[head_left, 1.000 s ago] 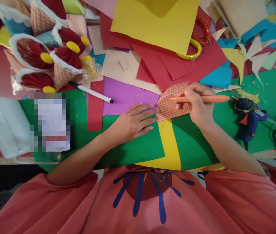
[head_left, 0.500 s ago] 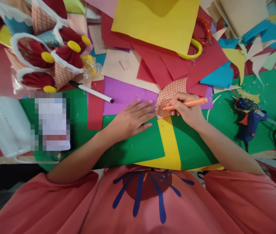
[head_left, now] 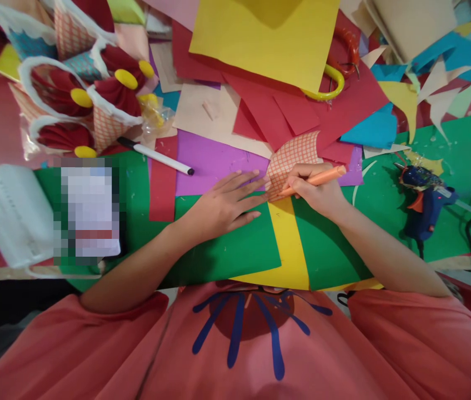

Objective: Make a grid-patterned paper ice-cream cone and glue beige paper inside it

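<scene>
A curved piece of cream paper (head_left: 294,156) with an orange grid drawn over it lies on purple paper (head_left: 214,161) and other coloured sheets. My right hand (head_left: 317,191) is closed around an orange marker (head_left: 327,175), its tip low on the gridded piece near the lower left edge. Flat on the sheets rests my left hand (head_left: 229,205), fingers spread, fingertips at the left edge of the gridded piece. Under both hands are green paper (head_left: 227,250) and a yellow strip (head_left: 289,244).
Finished-looking gridded paper cones (head_left: 113,125) stand at upper left. A white marker (head_left: 164,159), a blurred-out phone (head_left: 94,211) and a white face mask (head_left: 13,216) lie left. A blue glue gun (head_left: 429,208) with cord sits right. Yellow-handled scissors (head_left: 333,91) lie partly under yellow paper (head_left: 264,44).
The orange marker's tip has moved slightly down across the gridded paper, and its back end has swung a little left with my right hand. My left hand stays in place.
</scene>
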`<state>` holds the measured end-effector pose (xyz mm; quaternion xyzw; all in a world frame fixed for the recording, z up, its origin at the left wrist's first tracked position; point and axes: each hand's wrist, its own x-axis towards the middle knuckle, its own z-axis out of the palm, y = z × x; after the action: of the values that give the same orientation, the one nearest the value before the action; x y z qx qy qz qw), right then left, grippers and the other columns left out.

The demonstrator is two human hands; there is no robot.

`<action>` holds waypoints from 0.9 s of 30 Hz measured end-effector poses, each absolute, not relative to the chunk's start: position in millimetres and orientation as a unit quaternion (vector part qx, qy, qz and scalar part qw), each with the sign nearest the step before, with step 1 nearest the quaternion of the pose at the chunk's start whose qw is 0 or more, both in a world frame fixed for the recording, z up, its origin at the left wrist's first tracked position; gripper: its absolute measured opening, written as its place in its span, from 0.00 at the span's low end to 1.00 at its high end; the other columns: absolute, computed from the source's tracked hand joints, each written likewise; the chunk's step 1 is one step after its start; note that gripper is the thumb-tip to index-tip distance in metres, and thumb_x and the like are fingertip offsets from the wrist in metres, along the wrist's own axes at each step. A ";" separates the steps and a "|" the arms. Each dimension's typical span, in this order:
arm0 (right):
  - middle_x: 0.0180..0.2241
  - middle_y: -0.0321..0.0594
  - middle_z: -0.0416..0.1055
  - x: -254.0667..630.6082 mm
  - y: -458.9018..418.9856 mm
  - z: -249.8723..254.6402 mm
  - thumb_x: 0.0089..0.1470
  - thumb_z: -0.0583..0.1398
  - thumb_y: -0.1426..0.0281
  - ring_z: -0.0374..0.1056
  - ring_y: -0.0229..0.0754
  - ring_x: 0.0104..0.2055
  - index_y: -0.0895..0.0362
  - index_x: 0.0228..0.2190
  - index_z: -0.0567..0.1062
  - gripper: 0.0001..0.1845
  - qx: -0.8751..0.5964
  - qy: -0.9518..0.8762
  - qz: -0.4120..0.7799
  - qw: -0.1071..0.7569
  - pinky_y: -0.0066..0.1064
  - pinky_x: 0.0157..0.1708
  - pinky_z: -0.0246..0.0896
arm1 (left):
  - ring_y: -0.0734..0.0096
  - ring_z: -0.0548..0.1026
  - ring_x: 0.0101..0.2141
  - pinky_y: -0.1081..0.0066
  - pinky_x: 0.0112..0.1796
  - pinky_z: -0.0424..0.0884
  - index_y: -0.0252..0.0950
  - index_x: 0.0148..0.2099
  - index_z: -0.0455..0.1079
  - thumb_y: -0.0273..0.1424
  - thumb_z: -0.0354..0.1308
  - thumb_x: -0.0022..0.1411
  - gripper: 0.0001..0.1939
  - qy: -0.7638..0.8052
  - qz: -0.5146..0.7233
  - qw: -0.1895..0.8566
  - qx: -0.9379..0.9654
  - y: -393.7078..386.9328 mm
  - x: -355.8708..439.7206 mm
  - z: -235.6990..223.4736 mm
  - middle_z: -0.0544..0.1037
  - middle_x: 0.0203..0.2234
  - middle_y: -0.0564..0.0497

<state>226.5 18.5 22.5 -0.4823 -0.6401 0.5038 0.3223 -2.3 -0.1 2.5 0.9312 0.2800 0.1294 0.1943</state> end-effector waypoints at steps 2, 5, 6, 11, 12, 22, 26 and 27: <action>0.15 0.31 0.64 226.6 18.4 22.5 0.47 0.55 0.72 0.59 0.31 0.19 0.57 0.14 0.67 0.13 -0.480 -0.640 0.502 0.327 0.25 0.20 0.53 | 0.53 0.62 0.63 0.49 0.60 0.63 0.36 0.58 0.68 0.36 0.49 0.69 0.19 0.282 0.129 0.196 0.930 0.0 -2.0 3.2 0.68 0.60 0.41; 0.15 0.31 0.64 226.9 18.3 21.6 0.48 0.55 0.71 0.61 0.31 0.20 0.57 0.16 0.69 0.12 -0.480 -0.637 0.495 0.345 0.25 0.21 0.54 | 0.54 0.62 0.63 0.49 0.60 0.62 0.36 0.57 0.69 0.36 0.49 0.69 0.18 0.285 0.127 0.202 0.928 0.0 -1.8 3.5 0.68 0.60 0.41; 0.15 0.31 0.64 227.1 18.2 21.1 0.48 0.56 0.71 0.61 0.31 0.20 0.57 0.16 0.69 0.12 -0.481 -0.638 0.492 0.345 0.25 0.21 0.54 | 0.54 0.62 0.63 0.49 0.61 0.62 0.37 0.58 0.69 0.35 0.49 0.69 0.18 0.286 0.126 0.206 0.927 -0.1 -1.8 3.4 0.68 0.60 0.42; 0.16 0.32 0.65 228.3 17.4 19.4 0.49 0.55 0.71 0.58 0.31 0.19 0.57 0.15 0.67 0.13 -0.479 -0.661 0.484 0.315 0.26 0.20 0.51 | 0.55 0.62 0.63 0.49 0.61 0.61 0.37 0.58 0.68 0.35 0.50 0.69 0.19 0.288 0.124 0.211 0.926 -0.4 -1.9 3.2 0.68 0.60 0.42; 0.16 0.32 0.65 228.4 17.2 19.5 0.49 0.55 0.72 0.58 0.31 0.19 0.57 0.14 0.67 0.14 -0.478 -0.663 0.486 0.309 0.26 0.20 0.50 | 0.55 0.62 0.63 0.49 0.61 0.61 0.37 0.58 0.68 0.35 0.50 0.69 0.18 0.288 0.125 0.210 0.926 -0.5 -1.9 3.2 0.68 0.60 0.42; 0.16 0.33 0.66 228.6 17.7 20.2 0.48 0.54 0.72 0.59 0.32 0.19 0.57 0.14 0.66 0.14 -0.468 -0.670 0.493 0.297 0.27 0.21 0.51 | 0.54 0.63 0.62 0.50 0.60 0.63 0.36 0.56 0.69 0.36 0.49 0.69 0.18 0.283 0.124 0.187 0.932 -0.8 -1.8 2.9 0.68 0.60 0.41; 0.16 0.33 0.65 229.8 18.3 20.2 0.47 0.54 0.72 0.58 0.32 0.20 0.56 0.14 0.66 0.13 -0.469 -0.652 0.516 0.297 0.27 0.20 0.51 | 0.53 0.64 0.62 0.50 0.59 0.64 0.35 0.56 0.69 0.36 0.49 0.69 0.18 0.277 0.132 0.182 0.934 -0.4 -1.5 3.5 0.69 0.59 0.41; 0.16 0.33 0.64 229.9 18.3 20.5 0.47 0.54 0.73 0.58 0.32 0.20 0.57 0.14 0.67 0.13 -0.470 -0.645 0.519 0.307 0.27 0.21 0.52 | 0.52 0.64 0.61 0.50 0.59 0.65 0.35 0.56 0.70 0.36 0.50 0.69 0.18 0.275 0.135 0.178 0.935 -0.4 -1.3 3.7 0.69 0.59 0.40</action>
<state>229.9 18.3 20.5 -0.4696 -0.6446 0.5194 0.3069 -1.3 -0.4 3.7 0.9351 0.2753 0.1348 0.1776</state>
